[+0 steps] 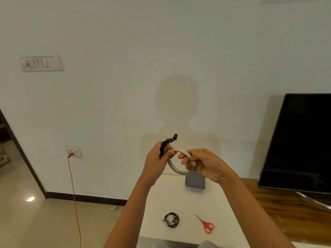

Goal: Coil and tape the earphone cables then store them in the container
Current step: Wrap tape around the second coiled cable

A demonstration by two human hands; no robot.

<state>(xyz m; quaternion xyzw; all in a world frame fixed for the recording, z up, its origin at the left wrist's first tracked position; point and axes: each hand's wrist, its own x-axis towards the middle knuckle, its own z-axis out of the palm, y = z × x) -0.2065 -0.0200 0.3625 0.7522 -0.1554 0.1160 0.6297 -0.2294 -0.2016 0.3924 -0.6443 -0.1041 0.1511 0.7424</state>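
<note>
Head view: left grip (157,159) clasps earphones (164,147), right grip (203,163) pinches tape roll (179,150) over white table (223,203) near television (300,140).

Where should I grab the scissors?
Probably by the red handle loops, from above on the near side: the scissors lie flat and closed on the table, loops toward you, blades pointing away and left.
</note>
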